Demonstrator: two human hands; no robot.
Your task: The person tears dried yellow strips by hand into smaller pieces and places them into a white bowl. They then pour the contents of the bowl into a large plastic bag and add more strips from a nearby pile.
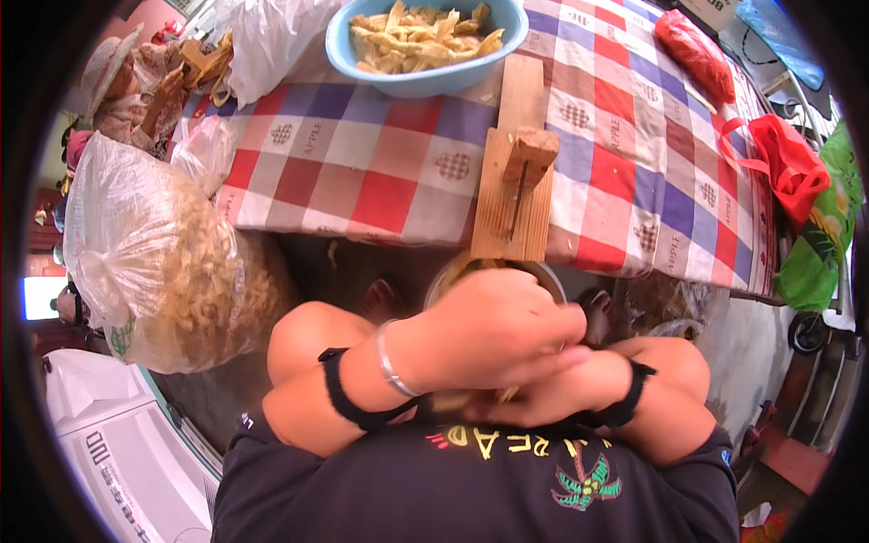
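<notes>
Low in front of my black shirt my hands meet. My left hand [499, 332], with a silver bangle on its wrist, lies over the fingers of my right hand [560, 394]. Both are blurred with curled fingers, and what they pinch is hidden. Pale yellowish strips [506, 394] show beneath them. A round pale container [557, 278] is partly hidden behind my left hand, with yellowish pieces inside. Just beyond it, a wooden board [492, 224] with a slot and a raised wooden block [536, 146] juts over the table edge.
A light-blue basin [428, 81] of yellowish dried strips stands on the checked tablecloth [387, 197]. A large clear bag [197, 285] of similar pieces is at left. A red package [696, 58] and red bag [791, 163] lie right. Another person [129, 102] is at upper left.
</notes>
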